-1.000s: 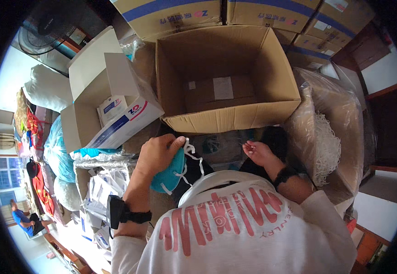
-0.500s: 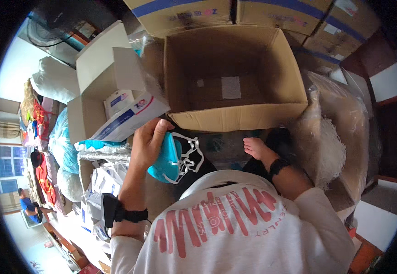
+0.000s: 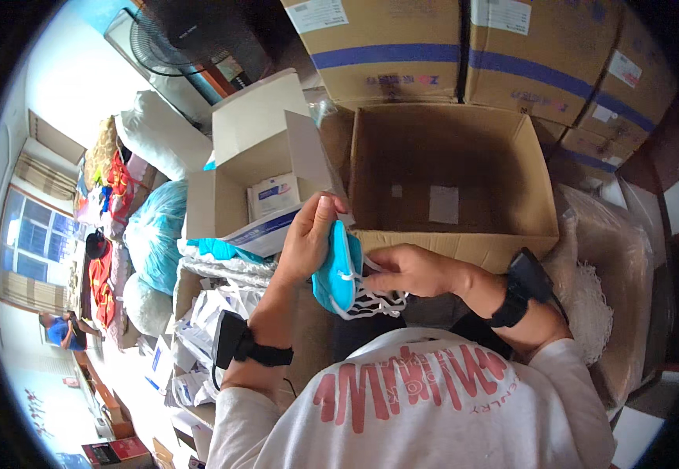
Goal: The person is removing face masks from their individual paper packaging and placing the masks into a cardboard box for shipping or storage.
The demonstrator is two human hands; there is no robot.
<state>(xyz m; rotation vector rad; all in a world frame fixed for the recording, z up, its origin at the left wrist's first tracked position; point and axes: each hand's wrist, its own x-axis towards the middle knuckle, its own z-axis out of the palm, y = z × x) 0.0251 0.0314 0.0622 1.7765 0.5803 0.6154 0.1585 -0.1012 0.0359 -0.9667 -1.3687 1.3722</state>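
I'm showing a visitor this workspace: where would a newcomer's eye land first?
Probably on the bright teal mask, near the centre in the left hand, with the right hand at its white straps. Just beyond gapes a large open cardboard box. Farther right, a heap of white strands stands out.

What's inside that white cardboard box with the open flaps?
In the white cardboard box with open flaps, at least one white-and-blue packet shows. The front wall hides its lower part and most of the box's bottom, so I cannot tell what else lies there.
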